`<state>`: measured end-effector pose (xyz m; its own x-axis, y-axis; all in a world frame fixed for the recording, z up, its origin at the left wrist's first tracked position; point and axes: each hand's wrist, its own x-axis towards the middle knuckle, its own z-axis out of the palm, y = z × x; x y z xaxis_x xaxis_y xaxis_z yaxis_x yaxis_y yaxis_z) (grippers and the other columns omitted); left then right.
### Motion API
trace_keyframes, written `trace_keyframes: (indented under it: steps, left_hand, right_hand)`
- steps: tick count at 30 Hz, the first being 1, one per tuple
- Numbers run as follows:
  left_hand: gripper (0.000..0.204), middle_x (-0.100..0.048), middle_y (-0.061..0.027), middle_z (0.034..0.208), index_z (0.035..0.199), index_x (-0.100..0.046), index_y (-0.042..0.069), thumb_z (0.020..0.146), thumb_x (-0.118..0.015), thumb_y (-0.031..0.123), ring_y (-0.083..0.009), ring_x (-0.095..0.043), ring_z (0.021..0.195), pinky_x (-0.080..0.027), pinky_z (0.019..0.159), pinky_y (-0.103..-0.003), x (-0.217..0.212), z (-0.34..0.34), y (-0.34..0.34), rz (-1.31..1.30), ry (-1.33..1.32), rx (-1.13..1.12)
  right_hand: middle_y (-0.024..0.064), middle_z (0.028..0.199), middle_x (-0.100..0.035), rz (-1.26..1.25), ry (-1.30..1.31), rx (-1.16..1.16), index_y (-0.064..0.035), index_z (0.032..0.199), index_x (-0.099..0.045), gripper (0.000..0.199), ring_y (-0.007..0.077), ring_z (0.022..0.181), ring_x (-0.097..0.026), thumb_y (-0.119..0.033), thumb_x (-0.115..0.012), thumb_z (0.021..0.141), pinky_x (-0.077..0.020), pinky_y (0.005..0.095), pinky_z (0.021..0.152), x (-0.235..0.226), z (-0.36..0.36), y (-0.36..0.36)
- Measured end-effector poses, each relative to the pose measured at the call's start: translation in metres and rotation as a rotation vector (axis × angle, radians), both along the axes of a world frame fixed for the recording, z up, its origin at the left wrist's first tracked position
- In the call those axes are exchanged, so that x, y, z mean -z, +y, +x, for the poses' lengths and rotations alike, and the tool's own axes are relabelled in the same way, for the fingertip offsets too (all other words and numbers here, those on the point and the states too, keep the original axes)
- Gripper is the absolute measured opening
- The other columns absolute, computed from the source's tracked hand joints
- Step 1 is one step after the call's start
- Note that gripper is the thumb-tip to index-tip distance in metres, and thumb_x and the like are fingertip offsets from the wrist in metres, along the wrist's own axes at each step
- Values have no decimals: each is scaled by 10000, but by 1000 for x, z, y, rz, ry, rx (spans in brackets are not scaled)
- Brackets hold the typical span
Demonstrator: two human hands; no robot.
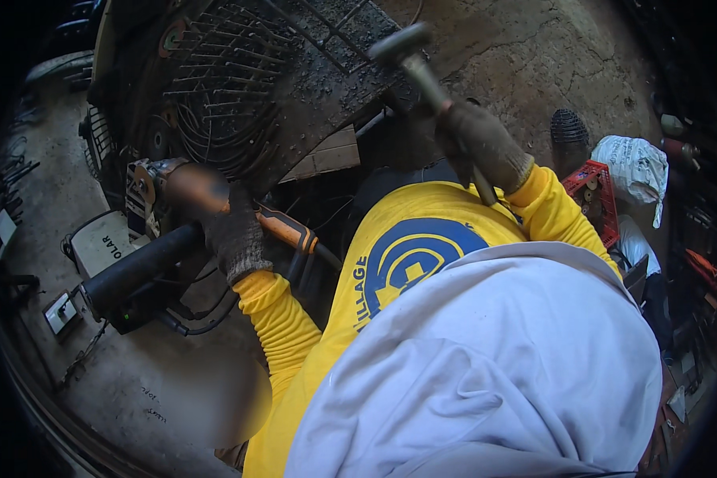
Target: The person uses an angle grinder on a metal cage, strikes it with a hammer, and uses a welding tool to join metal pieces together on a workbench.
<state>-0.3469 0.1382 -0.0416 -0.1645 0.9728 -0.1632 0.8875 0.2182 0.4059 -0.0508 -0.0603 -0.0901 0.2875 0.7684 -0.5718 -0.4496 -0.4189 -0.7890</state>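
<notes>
The grinder (175, 191) lies at centre left of the frame, its orange body blurred, its head against the edge of the dark wire guard (239, 88) in the upper left. The left hand (235, 239), gloved, is wrapped tight around the grinder's body. The right hand (478, 143), also gloved, is clenched round the handle of a hammer (410, 56) raised at top centre, its head blurred.

The risks as they look from here: the grinder is held by one hand only, so it could kick or twist out of the grip if the disc catches in the guard's wires. The cable (199, 319) loops close under the tool and could snag. A hammer blow that lands near the left hand could hurt it or jolt the grinder.

A black handle (135, 275) juts out at lower left. The floor (526, 56) is cracked, stained concrete. At the right edge sit a red crate (597, 199) and a white sack (637, 167), with clutter beyond in shadow.
</notes>
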Motion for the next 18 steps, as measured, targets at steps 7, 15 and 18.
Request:
trace_keyframes:
  steps: [7, 15, 18]
  left_hand:
    - [961, -548, -295, 1378, 1546, -234, -5, 848, -777, 370, -375, -628, 1218, -502, 1050, -421, -16, 17, -9, -17, 17, -25]
    - [977, -548, -299, 1377, 1552, -220, 1, 846, -779, 381, -381, -628, 1216, -505, 1050, -427, -12, 13, -8, -26, 53, -47]
    - [1011, -541, -299, 1390, 1565, -214, 25, 827, -777, 426, -389, -619, 1228, -502, 1046, -434, -12, 12, -7, -22, 65, -33]
  right_hand:
    - [-37, 678, -479, 63, 111, 154, -63, 1183, -609, 404, 79, 473, -437, -427, -476, 1069, -388, 242, 407, -7, 7, 0]
    - [-11, 680, -533, 141, 157, 165, -79, 1116, -643, 347, 90, 465, -473, -403, -542, 1045, -432, 265, 410, -7, 21, 1]
    - [-39, 669, -476, 107, 101, 172, -64, 1228, -610, 412, 81, 465, -438, -424, -496, 1065, -390, 230, 412, -7, 12, -1]
